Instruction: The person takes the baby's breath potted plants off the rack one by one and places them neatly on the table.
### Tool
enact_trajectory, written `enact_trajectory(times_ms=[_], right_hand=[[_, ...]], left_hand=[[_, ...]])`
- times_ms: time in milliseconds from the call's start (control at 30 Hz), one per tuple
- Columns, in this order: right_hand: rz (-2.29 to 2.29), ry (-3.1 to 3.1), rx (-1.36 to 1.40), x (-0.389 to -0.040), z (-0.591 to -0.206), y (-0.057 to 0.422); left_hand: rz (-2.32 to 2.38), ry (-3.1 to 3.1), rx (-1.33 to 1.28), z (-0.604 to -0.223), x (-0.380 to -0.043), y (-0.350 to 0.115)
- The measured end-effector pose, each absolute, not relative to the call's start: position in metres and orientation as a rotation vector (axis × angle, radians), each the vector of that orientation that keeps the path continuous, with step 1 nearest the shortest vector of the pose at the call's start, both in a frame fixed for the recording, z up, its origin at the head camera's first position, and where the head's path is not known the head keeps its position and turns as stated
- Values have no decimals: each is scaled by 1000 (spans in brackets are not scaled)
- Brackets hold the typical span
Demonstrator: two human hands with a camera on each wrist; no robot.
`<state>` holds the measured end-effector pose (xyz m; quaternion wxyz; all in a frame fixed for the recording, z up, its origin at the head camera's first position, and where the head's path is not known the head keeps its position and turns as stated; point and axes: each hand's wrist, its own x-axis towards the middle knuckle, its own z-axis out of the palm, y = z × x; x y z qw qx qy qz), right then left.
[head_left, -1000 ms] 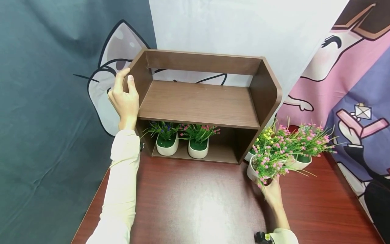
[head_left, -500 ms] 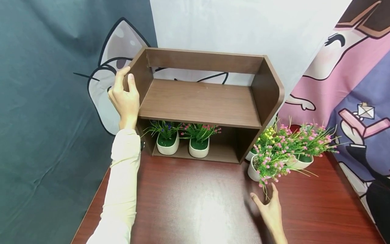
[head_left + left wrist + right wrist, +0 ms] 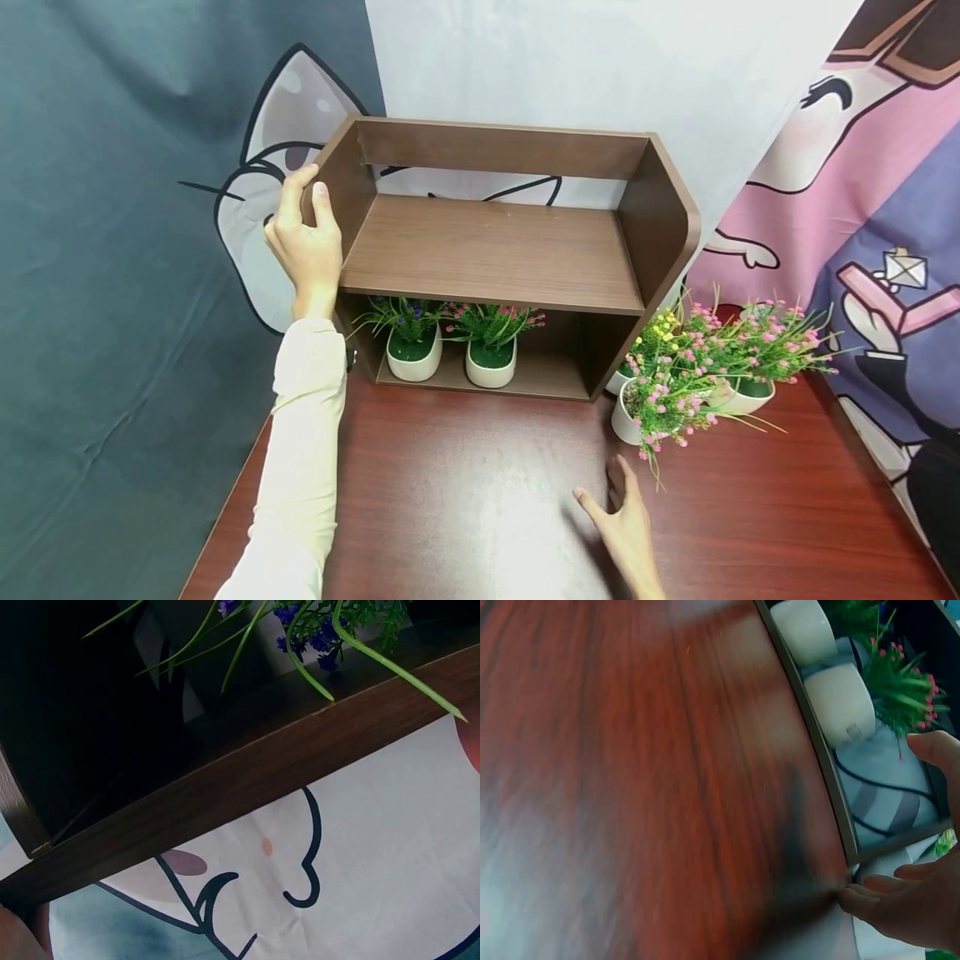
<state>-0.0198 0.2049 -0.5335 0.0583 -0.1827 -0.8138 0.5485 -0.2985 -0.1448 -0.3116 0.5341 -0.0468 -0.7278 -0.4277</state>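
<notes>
The left hand (image 3: 306,242) grips the left side panel (image 3: 348,196) of a brown two-tier shelf (image 3: 491,250), thumb and index finger at its edge. The right hand (image 3: 622,521) is above the reddish counter (image 3: 450,483), its thumb and fingers spread, near a white pot with pink flowers (image 3: 627,422). This pot stands on the counter beside the shelf. In the lower compartment stand a blue-flowered plant (image 3: 412,358) and a red-pink-flowered plant (image 3: 491,358).
</notes>
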Motion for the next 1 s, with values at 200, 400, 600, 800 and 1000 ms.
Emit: enact_trajectory(times_ms=[200,400,600,800,1000], right_hand=[[1683,-2448,-412,-34,-534,187],[1686,-2439,-264,-55,-533,162],[1694,-2395,-87,-83,-534,136],[1662,-2392,-40,-116,-530,112],[1555,-2354,-111,-150,-529,101]], left_hand=[[-1014,-1728,-115,-312,-300,-144],[-1013,-1717,-111,-313,-300,-144],[-1005,-1708,-102,-313,-300,-145],[-1001,-1704,-97,-312,-301,-145],[-1011,-1701,-111,-312,-303,-143]])
